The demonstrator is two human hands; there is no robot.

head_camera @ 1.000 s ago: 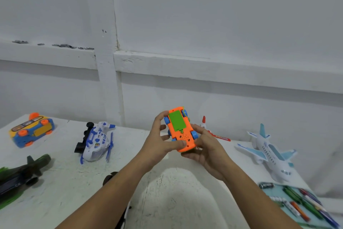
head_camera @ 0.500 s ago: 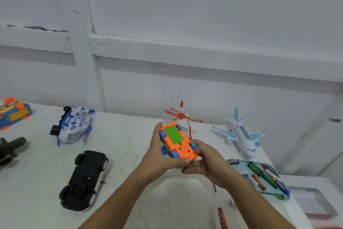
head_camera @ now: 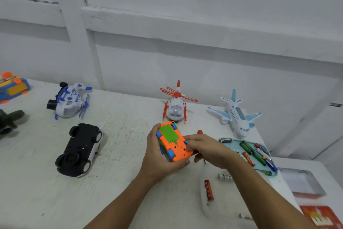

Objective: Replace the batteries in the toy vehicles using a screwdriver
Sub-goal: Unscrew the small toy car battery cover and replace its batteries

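Note:
An orange toy car (head_camera: 171, 140) with blue wheels lies belly-up in my hands, just above the white table (head_camera: 120, 154); its green battery cover is closed. My left hand (head_camera: 159, 160) grips the car from the left and underneath. My right hand (head_camera: 207, 149) rests its fingertips on the car's right side. It is curled round a screwdriver whose red handle end (head_camera: 200, 132) shows behind the fingers, with a dark shaft below the palm. A teal tray (head_camera: 232, 147) to the right holds several batteries (head_camera: 248, 149).
An upturned black car (head_camera: 78, 150) lies to the left. At the back stand a white-blue helicopter (head_camera: 69, 100), a red-white helicopter (head_camera: 176, 106) and a white airplane (head_camera: 235, 115). Loose batteries (head_camera: 208, 189) lie near my right forearm. A box (head_camera: 302, 182) sits at the right.
My hands have lowered the orange car from in front of the wall down close to the table. My right fingers now lie on its right side. The view has tilted down and right.

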